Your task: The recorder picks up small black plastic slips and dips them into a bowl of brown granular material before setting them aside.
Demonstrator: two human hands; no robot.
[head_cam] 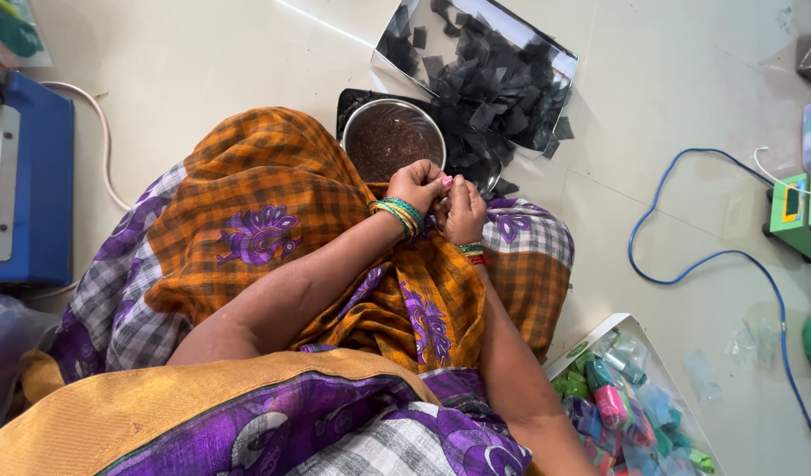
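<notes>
A person sits on a pale tiled floor (203,62), seen from above, lap draped in orange checked cloth. The left hand (416,183) and right hand (462,211) meet over the lap, just in front of a round steel bowl (393,134) of dark brown grainy material. The fingertips of both hands are pressed together around something too small to make out; what each grip pinches cannot be told.

Because the hands work right at the bowl's near rim, a knock of the wrist could likely tip it and scatter the grains across the floor and cloth.

Beyond the bowl lies a flat sheet (564,62) heaped with small black squares (494,88), loose enough to slide off. At lower right, an open white cardboard box (591,339) holds small packets in green, pink and purple. A blue cable (688,264) loops nearby.
</notes>
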